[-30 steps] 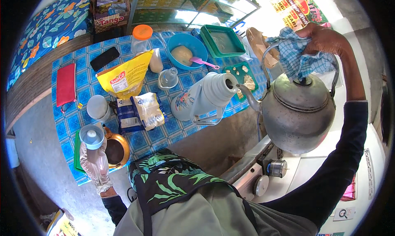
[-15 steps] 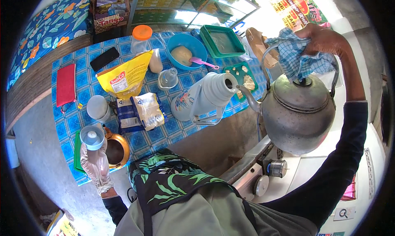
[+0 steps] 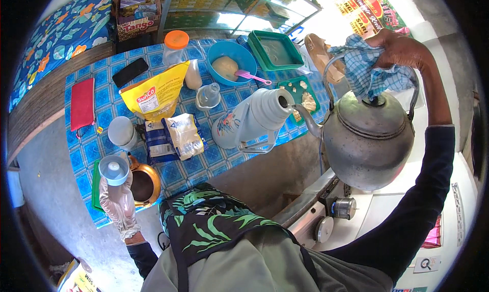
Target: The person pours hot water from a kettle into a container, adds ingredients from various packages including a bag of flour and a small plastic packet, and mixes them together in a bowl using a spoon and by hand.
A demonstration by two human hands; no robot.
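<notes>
Right grip (image 3: 400, 47) holds round grey metal kettle (image 3: 369, 152) through blue checked cloth (image 3: 359, 70). Left grip (image 3: 118, 200) holds round pale-blue cup (image 3: 115, 179).

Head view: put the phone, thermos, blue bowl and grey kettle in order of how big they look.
Largest to smallest:
1. Grey kettle
2. Thermos
3. Blue bowl
4. Phone

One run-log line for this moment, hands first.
left hand: gloved, holds blue cup | right hand: holds grey kettle through checked cloth | spout: at flask mouth
</notes>
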